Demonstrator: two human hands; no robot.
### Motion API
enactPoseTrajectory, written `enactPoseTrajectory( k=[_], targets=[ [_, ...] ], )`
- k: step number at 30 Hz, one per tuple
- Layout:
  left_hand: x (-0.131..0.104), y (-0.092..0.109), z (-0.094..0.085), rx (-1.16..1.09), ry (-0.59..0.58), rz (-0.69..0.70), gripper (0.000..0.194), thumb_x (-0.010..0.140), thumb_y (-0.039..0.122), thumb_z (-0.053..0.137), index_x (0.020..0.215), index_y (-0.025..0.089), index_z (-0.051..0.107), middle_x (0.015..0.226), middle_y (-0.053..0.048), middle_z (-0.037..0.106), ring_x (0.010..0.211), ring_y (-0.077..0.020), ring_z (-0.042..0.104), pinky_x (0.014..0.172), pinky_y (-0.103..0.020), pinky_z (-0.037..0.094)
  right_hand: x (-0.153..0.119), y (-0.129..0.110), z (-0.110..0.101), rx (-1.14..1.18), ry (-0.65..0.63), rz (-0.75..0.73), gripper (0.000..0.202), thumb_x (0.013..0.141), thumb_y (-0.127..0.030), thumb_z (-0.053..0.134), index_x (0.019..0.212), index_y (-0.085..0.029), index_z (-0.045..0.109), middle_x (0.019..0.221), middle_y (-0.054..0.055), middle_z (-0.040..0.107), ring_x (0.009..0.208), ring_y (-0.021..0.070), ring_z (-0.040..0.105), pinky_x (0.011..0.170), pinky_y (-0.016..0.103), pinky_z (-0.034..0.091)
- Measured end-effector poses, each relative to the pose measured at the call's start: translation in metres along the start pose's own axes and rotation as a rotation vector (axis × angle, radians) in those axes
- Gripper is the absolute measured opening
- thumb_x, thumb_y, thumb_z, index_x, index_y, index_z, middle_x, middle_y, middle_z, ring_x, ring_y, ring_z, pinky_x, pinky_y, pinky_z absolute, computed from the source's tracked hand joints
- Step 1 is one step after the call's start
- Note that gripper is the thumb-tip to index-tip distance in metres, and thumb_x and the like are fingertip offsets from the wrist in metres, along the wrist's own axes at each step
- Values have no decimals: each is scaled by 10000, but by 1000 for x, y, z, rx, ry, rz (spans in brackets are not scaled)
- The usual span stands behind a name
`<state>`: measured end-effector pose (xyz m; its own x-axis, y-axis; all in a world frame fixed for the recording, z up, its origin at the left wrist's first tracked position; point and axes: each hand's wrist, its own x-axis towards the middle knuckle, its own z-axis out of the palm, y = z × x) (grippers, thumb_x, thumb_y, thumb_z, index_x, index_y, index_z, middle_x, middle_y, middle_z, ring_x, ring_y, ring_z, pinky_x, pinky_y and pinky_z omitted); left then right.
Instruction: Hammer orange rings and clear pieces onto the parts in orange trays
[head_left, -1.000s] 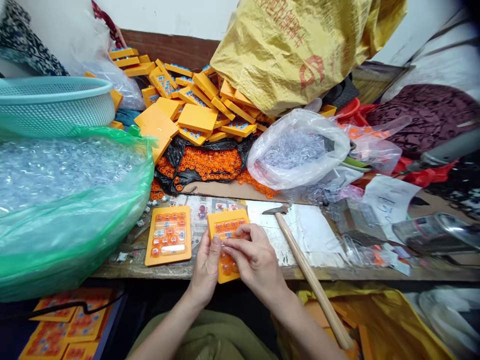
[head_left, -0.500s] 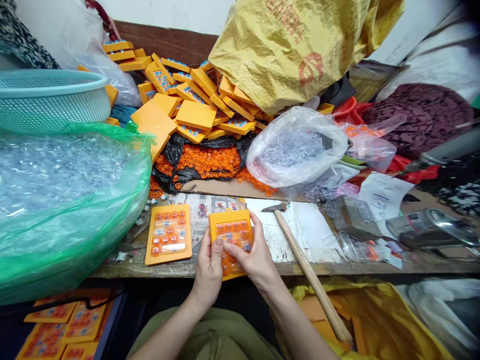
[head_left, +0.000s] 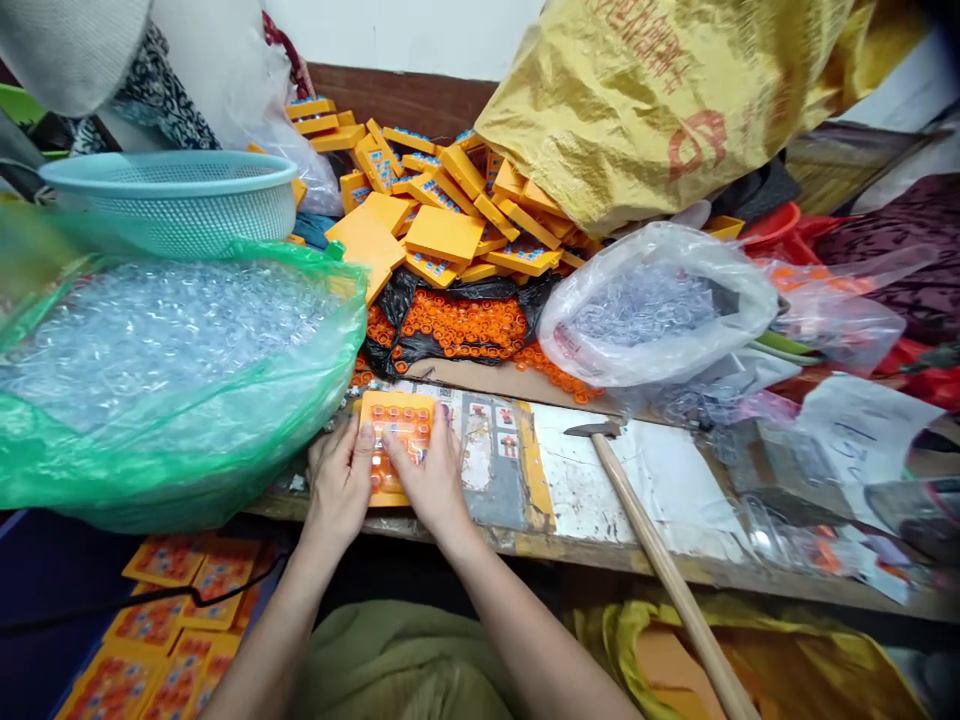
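A flat yellow plastic panel (head_left: 405, 428) with rows of clear-capped orange buttons is between my hands over the left part of the bench. My left hand (head_left: 335, 478) grips its left edge, thumb along the front. On the right side, my right hand (head_left: 435, 475) holds it with the thumb pressed on the button face. Fingers behind the panel are hidden. I cannot tell whether another panel lies under it. A hammer (head_left: 630, 495) with a wooden handle lies to the right, its handle jutting over the bench's front edge.
A green bag (head_left: 300, 390) of clear plastic pieces bulges at left, below a blue basket (head_left: 172, 215). Yellow panels (head_left: 446, 233) are heaped behind a black bag of orange buttons (head_left: 465, 320). A white bag (head_left: 566, 350) holds clear parts. Finished-looking panels (head_left: 146, 615) sit lower left.
My hands have carried the panel left, to where a second panel lay; that one no longer shows separately. The view has turned left, so the surroundings sit further right.
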<state>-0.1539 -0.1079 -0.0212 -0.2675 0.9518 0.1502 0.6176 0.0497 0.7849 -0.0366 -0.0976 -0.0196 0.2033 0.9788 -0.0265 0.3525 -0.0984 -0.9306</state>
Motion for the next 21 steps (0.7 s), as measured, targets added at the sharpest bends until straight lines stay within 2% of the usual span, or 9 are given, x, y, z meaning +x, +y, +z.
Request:
enactPoseTrajectory(
  k=[4, 8, 10, 12, 15, 17, 19, 21],
  targets=[
    [-10, 9, 4, -174, -15, -48, 573, 882, 511, 433, 1300, 134, 542, 1334, -141, 556, 1243, -280, 490, 1083, -426, 346, -4, 11, -5, 101, 5, -10, 844, 720, -540, 650, 1398, -134, 352, 1341, 184, 510, 1259, 330, 458, 1035, 492, 368],
    [-18, 15, 12, -448, 18, -131, 557, 824, 475, 579, 1278, 153, 553, 1300, -119, 591, 1199, -263, 549, 1032, -368, 429, -9, 13, -6, 237, -20, -27, 824, 758, -500, 638, 1422, -188, 263, 1324, 145, 527, 1174, 263, 554, 973, 420, 458],
    [-24, 19, 15, -575, 82, -165, 643, 764, 443, 666, 1302, 128, 509, 1314, -144, 570, 1190, -269, 557, 1009, -356, 454, -16, 10, -7, 383, -9, -36, 822, 766, -457, 647, 1424, -194, 229, 1329, 150, 511, 1140, 250, 582, 950, 410, 480],
    [-34, 23, 13, -703, 97, -188, 778, 714, 409, 722, 1361, 107, 415, 1358, -172, 517, 1196, -278, 550, 998, -350, 465, -29, 7, -11, 490, 51, -77, 809, 769, -409, 662, 1419, -198, 229, 1367, 159, 462, 1172, 258, 558, 974, 426, 462],
    [-57, 30, -6, -869, -42, -192, 880, 673, 368, 765, 1404, 118, 343, 1383, -174, 491, 1234, -295, 515, 1006, -348, 461, -61, 8, -23, 412, 152, -254, 749, 807, -324, 645, 1434, -245, 243, 1441, 138, 359, 1291, 277, 437, 1034, 463, 393],
    [-78, 30, -28, -954, -183, -204, 937, 641, 319, 796, 1430, 163, 317, 1367, -151, 516, 1234, -302, 515, 994, -350, 472, -88, 11, -29, 321, 144, -419, 717, 844, -275, 600, 1456, -289, 227, 1453, 115, 320, 1330, 283, 373, 1034, 477, 386],
    [-102, 22, -54, -1014, -280, -306, 1003, 597, 265, 826, 1447, 230, 296, 1318, -123, 569, 1161, -305, 577, 942, -361, 509, -113, 16, -30, 280, 53, -574, 688, 874, -262, 546, 1472, -309, 210, 1428, 112, 312, 1316, 290, 374, 1008, 493, 408],
    [-130, 4, -81, -1017, -252, -506, 1061, 516, 241, 864, 1434, 264, 332, 1207, -104, 648, 1030, -312, 650, 853, -374, 553, -133, 19, -24, 269, -113, -678, 660, 891, -312, 527, 1473, -309, 217, 1411, 122, 284, 1276, 297, 409, 974, 497, 440]
  ],
)
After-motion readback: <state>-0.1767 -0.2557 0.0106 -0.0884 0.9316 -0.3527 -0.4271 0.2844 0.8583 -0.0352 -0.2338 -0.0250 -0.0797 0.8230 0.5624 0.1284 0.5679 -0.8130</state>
